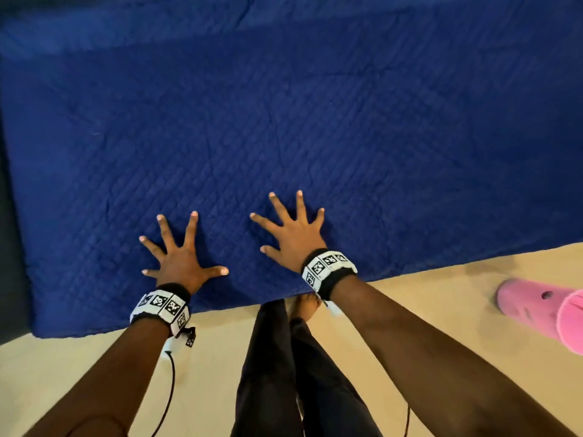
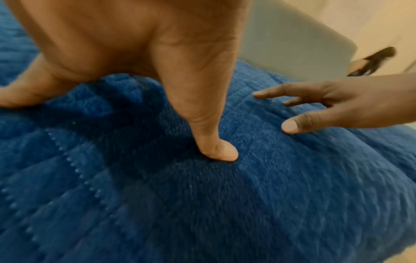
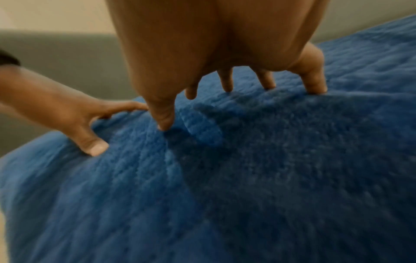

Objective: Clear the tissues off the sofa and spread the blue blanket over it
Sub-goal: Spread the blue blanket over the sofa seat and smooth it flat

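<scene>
The blue quilted blanket [image 1: 284, 121] lies flat over the sofa seat and fills most of the head view. My left hand [image 1: 179, 250] rests on it near the front edge, fingers spread wide and straight. My right hand [image 1: 293, 228] presses on it a little further in, also with splayed fingers. In the left wrist view my left hand [image 2: 157, 106] touches the blanket [image 2: 202, 204] with my right hand [image 2: 315, 110] beside it. The right wrist view shows my right hand [image 3: 225, 99] on the blanket [image 3: 247, 186], my left hand [image 3: 90, 128] at the left. No tissues are in view.
The grey sofa [image 1: 9, 216] shows at the left beyond the blanket's edge. Beige floor [image 1: 441, 294] lies in front. A pink clog [image 1: 542, 307] sits on the floor at the right. My legs and bare foot [image 1: 307, 305] stand against the sofa's front.
</scene>
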